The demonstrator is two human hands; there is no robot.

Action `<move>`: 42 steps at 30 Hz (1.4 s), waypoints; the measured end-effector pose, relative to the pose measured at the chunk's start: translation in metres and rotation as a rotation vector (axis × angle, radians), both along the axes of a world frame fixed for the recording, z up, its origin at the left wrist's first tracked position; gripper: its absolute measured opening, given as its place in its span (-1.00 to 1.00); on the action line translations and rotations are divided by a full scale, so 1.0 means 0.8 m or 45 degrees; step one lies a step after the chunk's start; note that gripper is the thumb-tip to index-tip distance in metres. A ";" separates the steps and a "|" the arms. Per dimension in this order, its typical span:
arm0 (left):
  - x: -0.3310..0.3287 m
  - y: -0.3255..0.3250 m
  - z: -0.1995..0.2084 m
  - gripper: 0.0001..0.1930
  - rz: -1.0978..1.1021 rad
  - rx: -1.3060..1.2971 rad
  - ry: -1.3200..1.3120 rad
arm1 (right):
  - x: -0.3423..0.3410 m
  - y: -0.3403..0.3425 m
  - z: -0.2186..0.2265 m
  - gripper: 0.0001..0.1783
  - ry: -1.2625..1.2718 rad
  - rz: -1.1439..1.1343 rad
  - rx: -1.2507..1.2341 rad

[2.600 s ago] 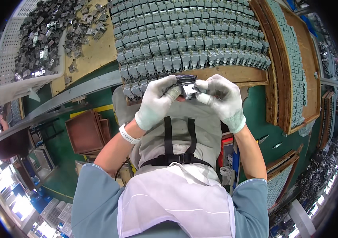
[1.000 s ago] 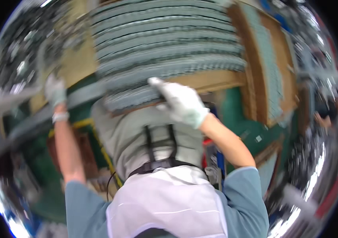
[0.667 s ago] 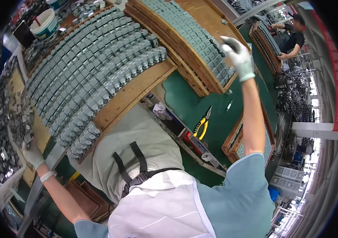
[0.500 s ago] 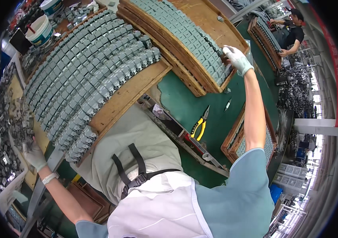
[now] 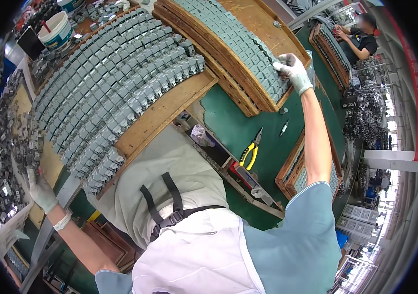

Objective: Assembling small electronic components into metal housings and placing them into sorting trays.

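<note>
My right hand point(image 5: 293, 74), in a whitish glove, is at the right end of the grey block rows point(image 5: 233, 41) in the far wooden tray. Its fingers are bent together on the end of a row; what they pinch is too small to tell. My left hand point(image 5: 43, 192), also gloved, reaches to the edge of a heap of small metal parts point(image 5: 3, 166). Its fingertips are drawn close together, and anything between them cannot be made out. Nearer me, a slanted wooden tray point(image 5: 164, 105) carries several rows of grey blocks point(image 5: 115, 81).
Yellow-handled pliers point(image 5: 249, 154) and a marker point(image 5: 284, 128) lie on the green tabletop point(image 5: 228, 115). An open drawer point(image 5: 218, 159) is before my lap. A smaller filled tray point(image 5: 299, 179) stands right; white buckets point(image 5: 56, 30) stand far left. Another person point(image 5: 361, 41) works at far right.
My right hand's fingers have curled in more at the row end. My left hand stays by the metal heap, shifted slightly. The view has tilted a little, and the other person's hands have drawn in.
</note>
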State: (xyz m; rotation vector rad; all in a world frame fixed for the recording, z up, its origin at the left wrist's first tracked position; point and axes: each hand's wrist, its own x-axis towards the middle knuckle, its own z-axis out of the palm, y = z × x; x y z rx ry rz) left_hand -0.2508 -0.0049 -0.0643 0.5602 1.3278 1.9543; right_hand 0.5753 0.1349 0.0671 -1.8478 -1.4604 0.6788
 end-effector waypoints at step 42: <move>0.350 -0.046 0.088 -0.58 -0.674 -0.171 -0.409 | -0.448 -0.111 -0.035 -0.56 1.170 0.934 -0.524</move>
